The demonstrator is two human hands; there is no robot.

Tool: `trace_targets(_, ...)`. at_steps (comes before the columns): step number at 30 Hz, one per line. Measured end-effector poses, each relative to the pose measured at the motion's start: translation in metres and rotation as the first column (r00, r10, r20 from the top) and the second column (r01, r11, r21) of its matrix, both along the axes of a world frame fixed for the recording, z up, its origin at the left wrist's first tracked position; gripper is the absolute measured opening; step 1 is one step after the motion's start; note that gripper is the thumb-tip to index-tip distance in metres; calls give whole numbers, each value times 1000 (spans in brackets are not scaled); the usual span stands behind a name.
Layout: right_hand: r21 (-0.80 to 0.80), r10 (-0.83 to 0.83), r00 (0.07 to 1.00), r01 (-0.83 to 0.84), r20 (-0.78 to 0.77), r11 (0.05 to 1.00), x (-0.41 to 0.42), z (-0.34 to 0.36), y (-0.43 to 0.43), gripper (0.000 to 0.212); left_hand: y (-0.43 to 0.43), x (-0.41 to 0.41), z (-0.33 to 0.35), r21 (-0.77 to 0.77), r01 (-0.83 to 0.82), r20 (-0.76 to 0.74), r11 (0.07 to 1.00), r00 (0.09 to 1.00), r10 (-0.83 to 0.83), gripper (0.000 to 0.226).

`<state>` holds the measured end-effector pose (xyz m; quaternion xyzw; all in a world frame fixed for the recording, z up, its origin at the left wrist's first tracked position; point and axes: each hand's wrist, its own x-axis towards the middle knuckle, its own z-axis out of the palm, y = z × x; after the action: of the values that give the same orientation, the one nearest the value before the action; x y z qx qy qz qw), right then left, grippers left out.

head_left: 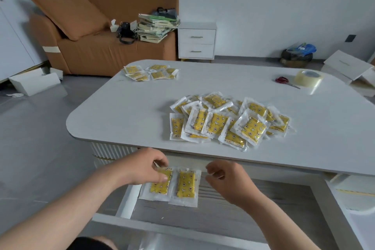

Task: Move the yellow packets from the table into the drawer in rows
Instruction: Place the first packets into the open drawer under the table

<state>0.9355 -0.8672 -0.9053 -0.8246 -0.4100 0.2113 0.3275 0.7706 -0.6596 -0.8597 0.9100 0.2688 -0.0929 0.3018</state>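
Pinching yellow packet (160,186), left hand (145,166)

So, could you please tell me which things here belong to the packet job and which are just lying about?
Job in hand: large packet pile and small packet pile on the table; drawer; first packet, pinched by the left hand; second packet beside it; right hand nearby.
Lying about: scissors; tape roll; book stack on the sofa; bedside cabinet.

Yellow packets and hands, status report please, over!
Left hand pinches one clear-wrapped yellow packet in open white drawer. Right hand empty, beside second packet. Big pile waits on white table.
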Motion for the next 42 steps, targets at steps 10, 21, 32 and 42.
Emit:
trace_targets(10,94,-127,991,130,-30,987,-4,31,-59,14,-73,10,20,-229,-123,293,966,937,189,17)
trace_targets(21,-10,-77,994,76,-84,997,37,-5,-47,19,-73,50,-56,-306,-119,255,944,945,202,31)
trace_targets(32,-108,-207,886,177,-414,978,44,-16,-9,19,-54,63,-66,-546,-181,123,818,948,292,33)
trace_targets(42,-179,-294,865,240,-406,954,42,156,-8,15,-35,28,100,-641,-292,100,710,886,454,15)
